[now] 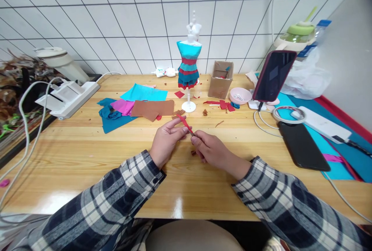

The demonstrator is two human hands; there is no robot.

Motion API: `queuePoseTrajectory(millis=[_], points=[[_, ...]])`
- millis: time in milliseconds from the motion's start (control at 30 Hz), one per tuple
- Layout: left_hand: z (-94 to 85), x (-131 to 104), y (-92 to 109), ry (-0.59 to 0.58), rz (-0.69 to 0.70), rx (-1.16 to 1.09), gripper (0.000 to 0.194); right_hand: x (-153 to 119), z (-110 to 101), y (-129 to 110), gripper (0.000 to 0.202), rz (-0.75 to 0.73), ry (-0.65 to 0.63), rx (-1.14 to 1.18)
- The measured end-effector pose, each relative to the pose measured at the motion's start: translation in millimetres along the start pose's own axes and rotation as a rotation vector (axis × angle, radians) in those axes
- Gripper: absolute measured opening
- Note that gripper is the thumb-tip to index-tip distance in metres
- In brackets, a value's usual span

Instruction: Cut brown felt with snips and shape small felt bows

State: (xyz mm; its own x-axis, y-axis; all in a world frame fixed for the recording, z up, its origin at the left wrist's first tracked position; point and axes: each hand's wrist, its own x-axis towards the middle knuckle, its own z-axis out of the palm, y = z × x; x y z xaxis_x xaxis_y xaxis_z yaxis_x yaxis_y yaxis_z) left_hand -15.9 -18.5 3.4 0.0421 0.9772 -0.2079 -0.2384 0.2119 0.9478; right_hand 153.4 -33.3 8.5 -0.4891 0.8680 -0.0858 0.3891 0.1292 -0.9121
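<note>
My left hand [169, 138] pinches a narrow red strip [185, 121] over the middle of the table. My right hand [209, 148] is closed around a thin dark tool [192, 133], whose tip meets the lower end of the strip; what kind of tool it is cannot be made out. Just behind my hands stands a small white mannequin [193, 33] on a round base. It wears a layered dress [188, 63] in turquoise, red and dark teal. Brown paper [153, 108] lies left of the mannequin's base, partly over magenta and teal pieces.
Behind stand a small cardboard box [220, 84] and a pink bowl [240, 96]. At the right are an upright phone [274, 75], a black phone [303, 146] and a white power bank [324, 123]. A power strip [69, 97] with cables sits at the left.
</note>
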Motion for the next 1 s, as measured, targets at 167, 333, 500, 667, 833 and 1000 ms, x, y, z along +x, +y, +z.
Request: queuePoseTrajectory(millis=[167, 333, 500, 667, 833, 1000], points=[[0.1, -0.3, 1.3, 0.008, -0.001, 0.004, 0.06, 0.1, -0.5, -0.1, 0.028, 0.074, -0.054, 0.129], [-0.4, -1.2, 1.4, -0.005, -0.008, 0.0, 0.057, 0.8, -0.5, 1.1, 0.027, 0.09, -0.072, 0.166], [-0.7, -0.9, 0.7, -0.009, -0.014, -0.003, 0.056, 2.4, -0.4, 3.4, 0.027, 0.06, -0.057, 0.141], [-0.9, 0.3, 0.2, -0.011, -0.008, -0.001, 0.056, 2.8, -0.2, 3.7, 0.028, 0.057, -0.043, 0.136], [-1.0, 0.0, -0.3, -0.017, -0.006, -0.004, 0.055, 3.6, 0.2, 3.7, 0.027, 0.081, -0.048, 0.153], [-1.8, 0.5, -1.4, -0.017, 0.004, -0.003, 0.055, 3.8, 0.2, 3.1, 0.028, 0.104, -0.061, 0.194]])
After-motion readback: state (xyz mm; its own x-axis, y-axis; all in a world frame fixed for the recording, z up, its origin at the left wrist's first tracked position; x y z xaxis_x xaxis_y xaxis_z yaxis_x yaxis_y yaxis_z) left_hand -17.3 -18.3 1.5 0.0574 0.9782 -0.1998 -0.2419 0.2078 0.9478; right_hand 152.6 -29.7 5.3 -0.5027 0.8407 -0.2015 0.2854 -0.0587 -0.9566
